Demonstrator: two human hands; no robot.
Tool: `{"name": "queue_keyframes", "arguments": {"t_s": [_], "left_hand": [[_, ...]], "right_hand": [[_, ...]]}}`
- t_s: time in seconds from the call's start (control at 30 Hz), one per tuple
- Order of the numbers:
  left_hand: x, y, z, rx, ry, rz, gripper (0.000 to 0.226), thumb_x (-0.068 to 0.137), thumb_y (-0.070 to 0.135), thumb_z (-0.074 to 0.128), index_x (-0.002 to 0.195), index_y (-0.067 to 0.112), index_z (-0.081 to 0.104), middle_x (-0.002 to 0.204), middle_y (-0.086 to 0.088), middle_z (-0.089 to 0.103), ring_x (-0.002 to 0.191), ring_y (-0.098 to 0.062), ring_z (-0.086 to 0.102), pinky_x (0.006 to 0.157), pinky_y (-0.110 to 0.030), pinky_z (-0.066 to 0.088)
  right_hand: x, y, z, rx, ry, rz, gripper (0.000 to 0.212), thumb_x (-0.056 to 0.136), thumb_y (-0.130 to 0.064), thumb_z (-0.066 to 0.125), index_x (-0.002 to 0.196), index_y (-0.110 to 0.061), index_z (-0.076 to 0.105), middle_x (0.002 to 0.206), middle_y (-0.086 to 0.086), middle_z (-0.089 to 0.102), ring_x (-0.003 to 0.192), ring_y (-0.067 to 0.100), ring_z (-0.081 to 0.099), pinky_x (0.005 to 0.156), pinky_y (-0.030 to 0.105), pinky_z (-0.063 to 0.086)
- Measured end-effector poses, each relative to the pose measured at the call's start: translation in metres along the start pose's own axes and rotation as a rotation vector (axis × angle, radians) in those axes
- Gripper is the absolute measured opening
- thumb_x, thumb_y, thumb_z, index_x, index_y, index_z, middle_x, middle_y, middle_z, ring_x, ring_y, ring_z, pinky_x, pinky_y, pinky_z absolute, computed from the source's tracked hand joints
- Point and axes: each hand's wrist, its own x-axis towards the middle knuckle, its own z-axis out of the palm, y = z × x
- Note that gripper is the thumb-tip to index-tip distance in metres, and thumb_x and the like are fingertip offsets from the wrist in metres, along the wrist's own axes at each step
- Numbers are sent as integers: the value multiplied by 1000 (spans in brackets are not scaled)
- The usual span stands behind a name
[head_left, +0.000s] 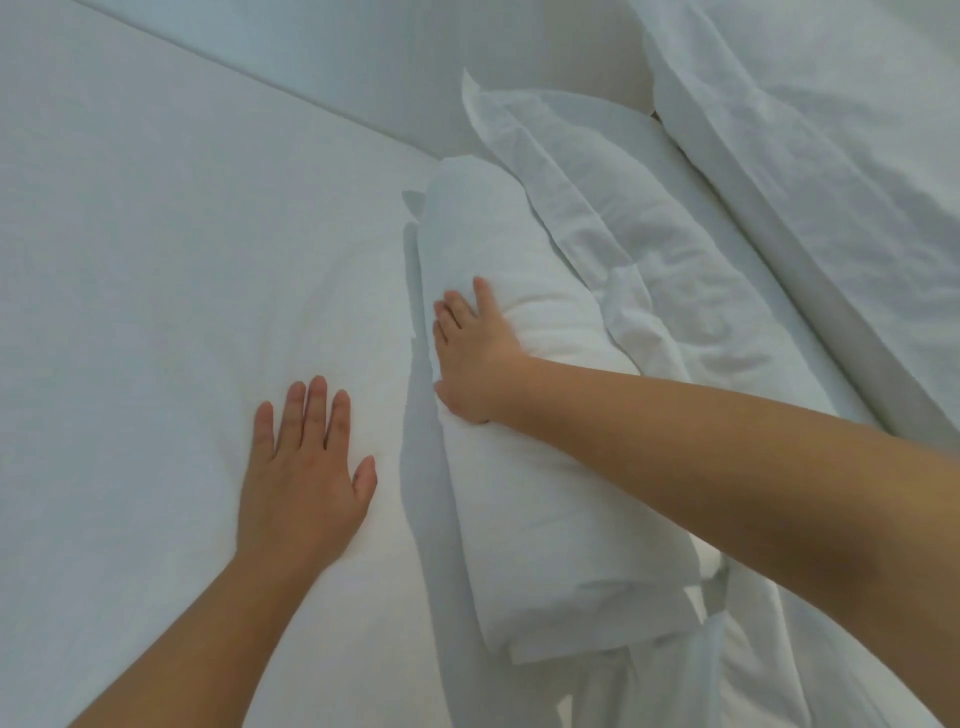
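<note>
Flat sheet (130, 260) on L is open; rolled duvet (545, 493) & pillows (649, 234) block R.

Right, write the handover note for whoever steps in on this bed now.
Left grip: open, flat on the sheet.
Right grip: open, pressing the near pillow, fingers over its left edge.
Near pillow lies on the sheet, against a second pillow to its right.
Done: sheet looks smooth around the left grip.
Left: probably settle the near pillow and tidy its loose case end.
</note>
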Motion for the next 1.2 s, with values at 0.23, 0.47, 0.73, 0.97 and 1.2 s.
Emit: {"name": "queue_keyframes", "arguments": {"t_s": [0.23,0.47,0.73,0.97,1.2], "left_hand": [[1,0,1,26,1,4,73,91,46,22,145,-1,37,153,-22,32,143,-35,29,118,-51,9],[-4,-3,0,52,-23,24,75,91,48,18,147,1,34,155,-20,28,145,-34,25,119,-49,6],[-22,-4,-7,68,-55,27,71,95,46,13,152,6,21,159,-16,18,149,-30,12,120,-48,0],[-34,-3,-13,68,-82,13,71,95,48,15,154,9,8,162,-13,5,150,-28,1,120,-47,-5],[-30,-2,-9,67,-81,8,75,94,53,11,154,9,7,162,-14,3,150,-28,-1,119,-48,-8]], "right_hand": [[-9,3,1,9,20,-170,72,100,-50,21,154,-4,10,163,15,2,150,30,-6,116,60,-8],[-23,24,13,-28,-77,-546,65,101,-52,16,152,-13,28,161,0,22,151,18,5,119,54,-6],[-62,17,17,26,-213,-752,58,103,-52,16,154,-27,23,161,-13,20,150,11,9,121,47,-6],[-104,5,20,163,-330,-912,51,102,-55,20,151,-41,26,158,-22,21,148,5,10,120,42,-7],[-109,14,30,195,-251,-977,56,102,-55,16,153,-35,26,158,-20,23,148,4,12,121,37,-3]]}}
